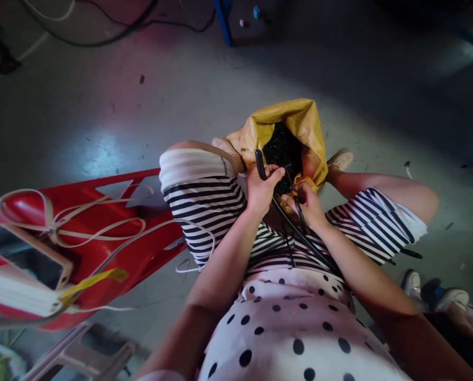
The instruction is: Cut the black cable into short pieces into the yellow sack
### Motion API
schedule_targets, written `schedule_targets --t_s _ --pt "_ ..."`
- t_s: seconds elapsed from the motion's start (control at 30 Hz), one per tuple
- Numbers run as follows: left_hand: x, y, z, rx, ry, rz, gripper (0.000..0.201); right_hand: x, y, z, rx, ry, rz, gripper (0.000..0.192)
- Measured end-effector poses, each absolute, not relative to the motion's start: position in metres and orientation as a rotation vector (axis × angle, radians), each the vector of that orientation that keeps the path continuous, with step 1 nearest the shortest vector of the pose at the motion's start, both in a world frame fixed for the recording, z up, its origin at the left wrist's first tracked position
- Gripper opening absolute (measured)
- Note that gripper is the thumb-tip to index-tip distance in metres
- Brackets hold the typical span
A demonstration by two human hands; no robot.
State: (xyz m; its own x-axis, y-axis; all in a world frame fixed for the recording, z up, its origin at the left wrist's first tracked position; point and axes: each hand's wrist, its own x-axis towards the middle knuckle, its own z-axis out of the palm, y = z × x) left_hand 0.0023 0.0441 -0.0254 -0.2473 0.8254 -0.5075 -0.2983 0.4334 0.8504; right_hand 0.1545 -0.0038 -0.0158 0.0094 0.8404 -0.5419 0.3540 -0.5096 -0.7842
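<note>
My left hand [261,189] is closed around a black ribbed tube [299,230] near its upper end. The tube runs down across my lap toward my right forearm. My right hand [307,205] is closed on a small black-and-orange hand tool [296,200], its tip close to my left fingers; its exact kind is hard to make out. Just beyond both hands, between my legs, stands an open yellow sack [312,121] holding a heap of thin black scraps [278,148].
A red plastic chair [101,196] at left bears a phone [32,254], a white box-shaped device [18,291] and loose white cable. Below it is a pale stool [81,352]. A blue table leg [223,21] stands ahead. Another person's shoes [451,299] are at lower right.
</note>
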Motion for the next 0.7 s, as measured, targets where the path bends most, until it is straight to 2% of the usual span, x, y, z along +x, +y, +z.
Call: schedule_targets --t_s 0.43,0.7 --pt "0.001 0.045 -0.022 0.542 1.433 1.156 0.04 0.156 0.006 -0.007 -1.665 -1.112 1.695 0.065" --pt "0.002 0.046 -0.019 0.567 1.475 1.132 0.038 0.157 0.008 -0.005 -1.687 -1.126 1.697 0.067"
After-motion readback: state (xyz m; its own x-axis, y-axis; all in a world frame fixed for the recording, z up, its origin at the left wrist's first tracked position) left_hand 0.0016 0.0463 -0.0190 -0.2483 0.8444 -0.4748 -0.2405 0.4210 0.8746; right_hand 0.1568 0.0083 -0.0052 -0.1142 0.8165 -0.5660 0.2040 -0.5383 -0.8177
